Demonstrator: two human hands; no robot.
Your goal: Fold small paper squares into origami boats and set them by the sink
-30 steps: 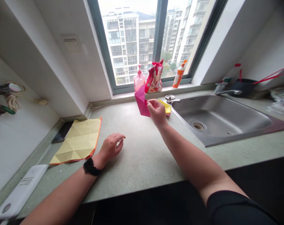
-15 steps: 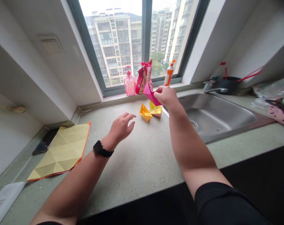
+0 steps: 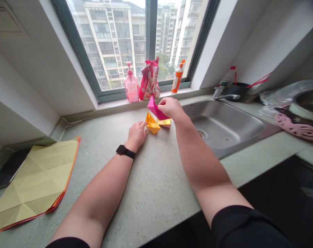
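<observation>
A pink folded paper boat [image 3: 156, 111] is pinched in my right hand [image 3: 171, 107], held above the counter. Below it stands a yellow paper boat [image 3: 165, 122], partly covered by the pink one. Beside the yellow boat, on its left, an orange paper boat [image 3: 153, 124] rests on the counter. My left hand [image 3: 137, 133], with a black watch on the wrist, has its fingers closed at the left edge of the orange boat. The fingertips there are small, so the exact grip is hard to see.
A stack of creased coloured paper [image 3: 37, 182] lies left, over a dark flat object [image 3: 9, 168]. A pump bottle [image 3: 132, 88], a red bag [image 3: 149, 81] and an orange bottle [image 3: 177, 78] line the window. The steel sink [image 3: 231, 120] is on the right.
My left hand has moved forward to the orange boat, and its fingers have closed there. My right hand still holds the pink boat above the yellow one. The view has shifted.
</observation>
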